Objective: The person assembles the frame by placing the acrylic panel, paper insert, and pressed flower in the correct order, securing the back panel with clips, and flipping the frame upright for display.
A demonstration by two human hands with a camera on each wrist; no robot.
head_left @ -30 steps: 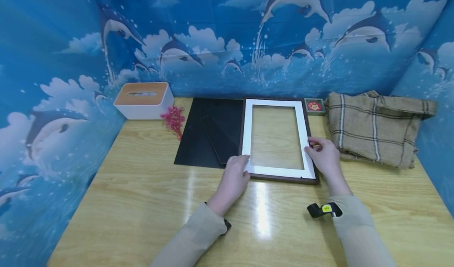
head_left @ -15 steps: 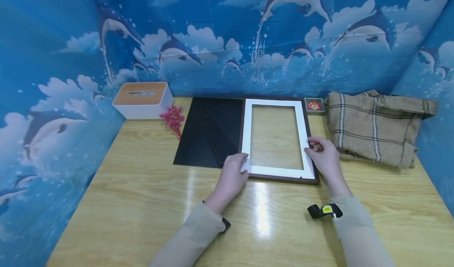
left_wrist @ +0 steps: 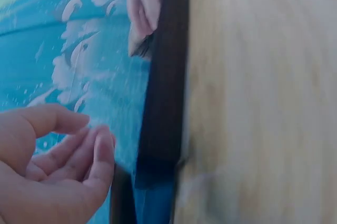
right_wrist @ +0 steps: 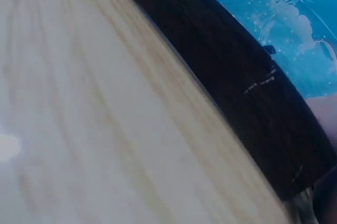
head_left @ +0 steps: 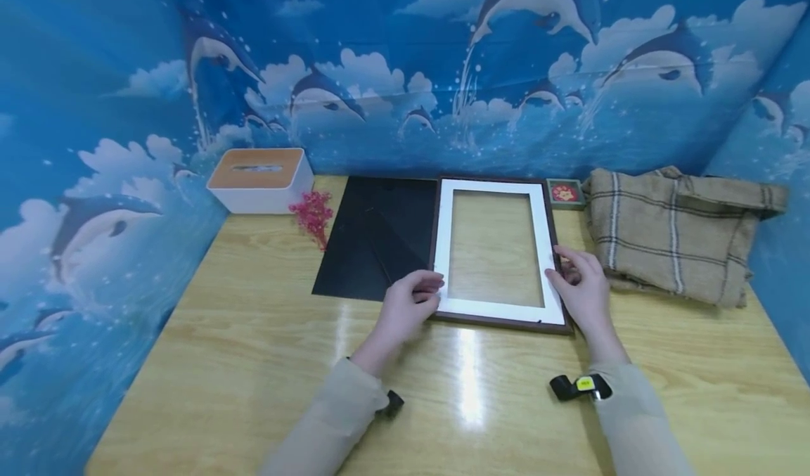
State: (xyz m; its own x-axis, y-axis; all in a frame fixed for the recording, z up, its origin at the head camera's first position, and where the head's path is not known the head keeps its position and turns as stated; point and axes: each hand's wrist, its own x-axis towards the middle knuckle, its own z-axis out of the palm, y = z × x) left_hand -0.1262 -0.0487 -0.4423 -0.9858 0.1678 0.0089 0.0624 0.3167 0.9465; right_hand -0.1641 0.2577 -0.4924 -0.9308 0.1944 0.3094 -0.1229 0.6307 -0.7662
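A dark-brown picture frame (head_left: 500, 320) with a white mat (head_left: 491, 309) lies on the wooden table; wood shows through its opening. My left hand (head_left: 405, 307) is at its lower left corner, fingers loosely bent and holding nothing. In the left wrist view, the thumb and fingertips of that hand (left_wrist: 68, 166) are beside the frame's dark edge (left_wrist: 164, 87). My right hand (head_left: 585, 293) pinches the frame's right side, thumb over the mat's edge and fingers at the outer edge. The right wrist view shows mostly the frame's side (right_wrist: 221, 77); most of the hand is hidden there.
A black backing board (head_left: 354, 251) with its stand lies left of the frame. Behind are a pink flower sprig (head_left: 313, 212), a white tissue box (head_left: 259, 200) and a small green-edged box (head_left: 564, 193). A folded plaid cloth (head_left: 683, 244) lies right. A dolphin curtain (head_left: 380, 75) surrounds the table.
My left hand has let go of the frame's left edge and drawn slightly left. The right hand stays at the right edge. The view has shifted a little.
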